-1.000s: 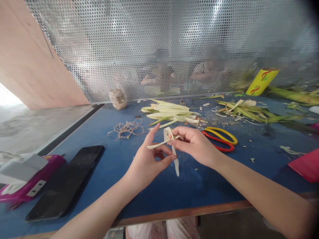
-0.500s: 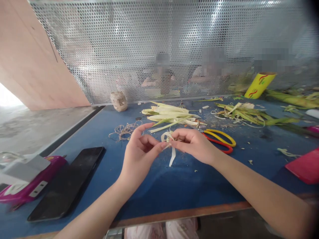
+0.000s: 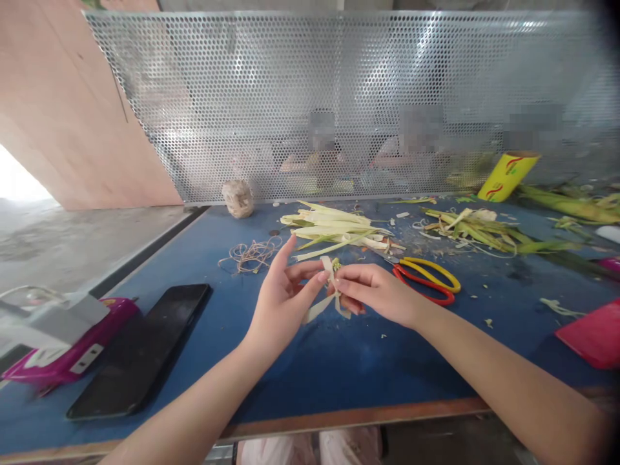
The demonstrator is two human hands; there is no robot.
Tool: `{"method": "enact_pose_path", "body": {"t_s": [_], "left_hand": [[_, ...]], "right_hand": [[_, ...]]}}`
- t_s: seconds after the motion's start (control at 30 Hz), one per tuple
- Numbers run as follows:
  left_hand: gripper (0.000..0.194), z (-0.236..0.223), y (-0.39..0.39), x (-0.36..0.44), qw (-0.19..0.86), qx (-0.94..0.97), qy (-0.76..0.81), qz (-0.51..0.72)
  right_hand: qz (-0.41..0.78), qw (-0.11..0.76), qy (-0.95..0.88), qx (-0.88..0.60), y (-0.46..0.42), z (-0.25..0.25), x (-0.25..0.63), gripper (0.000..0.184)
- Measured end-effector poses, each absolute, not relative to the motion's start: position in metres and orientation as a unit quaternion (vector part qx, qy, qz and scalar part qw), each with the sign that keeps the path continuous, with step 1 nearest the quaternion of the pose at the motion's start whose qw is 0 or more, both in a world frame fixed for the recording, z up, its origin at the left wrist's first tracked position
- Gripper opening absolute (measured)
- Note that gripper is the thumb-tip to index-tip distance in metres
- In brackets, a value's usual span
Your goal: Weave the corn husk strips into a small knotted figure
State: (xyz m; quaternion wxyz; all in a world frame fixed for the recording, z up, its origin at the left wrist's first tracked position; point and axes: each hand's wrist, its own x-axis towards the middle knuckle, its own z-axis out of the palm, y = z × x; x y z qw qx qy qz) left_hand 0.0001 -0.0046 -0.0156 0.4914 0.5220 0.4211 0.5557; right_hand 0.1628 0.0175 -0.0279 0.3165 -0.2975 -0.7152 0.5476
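Observation:
Over the middle of the blue table, pale plant strips (image 3: 317,311) that look like corn husk are held between both hands, their loose ends hanging below the fingers. My left hand (image 3: 276,300) pinches them between thumb and fingers, index finger raised. Facing it, my right hand (image 3: 380,292) is closed on the same strips, with a small yellow-green tuft (image 3: 336,263) at its fingertips. Just beyond lies a pile of pale husk leaves (image 3: 334,225). Scissors (image 3: 429,279) with red and yellow handles lie beside my right hand. Left of the pile is tangled thin string (image 3: 249,254).
A black phone (image 3: 145,352) and a magenta power strip (image 3: 104,339) lie at left. Beyond are a whitish roll (image 3: 237,198), greener husks (image 3: 477,229) and a yellow tube (image 3: 508,176). A red object (image 3: 593,332) sits right. People show behind the perforated metal screen (image 3: 271,84).
The strips have been turned between my fingers; two loose ends now hang where one hung before. My right fingers have closed in lower around them. The view has tilted slightly up.

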Motion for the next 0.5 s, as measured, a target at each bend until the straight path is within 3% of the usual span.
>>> {"method": "enact_pose_path", "body": {"t_s": [0.2,0.5], "left_hand": [[0.085,-0.0127,-0.0044,-0.0015,0.507,0.504,0.402,0.573],[0.070,-0.0130,-0.0053,-0.0011,0.430,0.529,0.386,0.622]], "right_hand": [[0.563,0.302,-0.714,-0.286,0.0132,-0.0260,0.1607,0.027],[0.547,0.307,-0.715,-0.308,0.0128,-0.0279,0.1578,0.027]]}}
